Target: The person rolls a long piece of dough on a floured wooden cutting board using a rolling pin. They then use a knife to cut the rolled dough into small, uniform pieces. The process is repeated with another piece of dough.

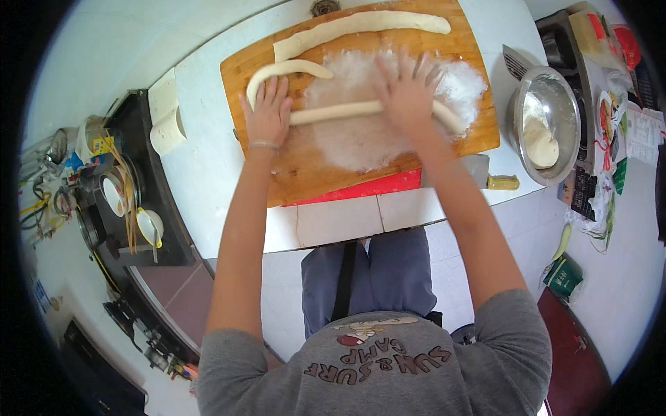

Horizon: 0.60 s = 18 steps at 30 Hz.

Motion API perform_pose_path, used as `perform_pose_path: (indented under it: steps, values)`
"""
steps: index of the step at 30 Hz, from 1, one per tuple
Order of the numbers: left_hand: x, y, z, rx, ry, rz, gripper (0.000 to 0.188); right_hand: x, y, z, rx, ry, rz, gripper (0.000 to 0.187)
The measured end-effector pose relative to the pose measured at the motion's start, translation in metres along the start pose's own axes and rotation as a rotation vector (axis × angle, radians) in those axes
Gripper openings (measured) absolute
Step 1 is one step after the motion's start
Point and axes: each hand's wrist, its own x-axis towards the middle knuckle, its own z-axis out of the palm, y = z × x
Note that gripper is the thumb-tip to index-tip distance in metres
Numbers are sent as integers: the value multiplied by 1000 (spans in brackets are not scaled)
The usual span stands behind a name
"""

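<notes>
Under both palms lies a long, thin dough rope [336, 112] on a wooden board [288, 177]. My left hand [267, 118] rests flat on its left part with fingers spread; beyond those fingers the rope bends back and curls to the right. My right hand [404, 97], fingers apart and a little blurred, presses on the rope toward its right end. White flour [354, 149] is spread over the board around the rope. Along the board's far edge lies a thicker dough roll [364, 28], cut straight at its left end.
A metal bowl [519, 121] with a dough lump [540, 144] stands right of the board. A cleaver with a yellow handle [503, 182] lies at the board's near right corner, by a red sheet [357, 188]. A dark stove counter [139, 194] stands left.
</notes>
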Motion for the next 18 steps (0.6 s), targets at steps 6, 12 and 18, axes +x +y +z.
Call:
perform_pose_path:
  steps: [6,12,18]
  values:
    - [-50,-6,-9,-60,-79,95,49,-51,8,-31,28,-187,-84,56]
    - [-62,-32,-17,-89,-110,99,47,-111,25,-42,-55,-199,-84,58]
    - [-12,-47,-7,-129,8,48,47,10,71,-3,-145,-16,25,54]
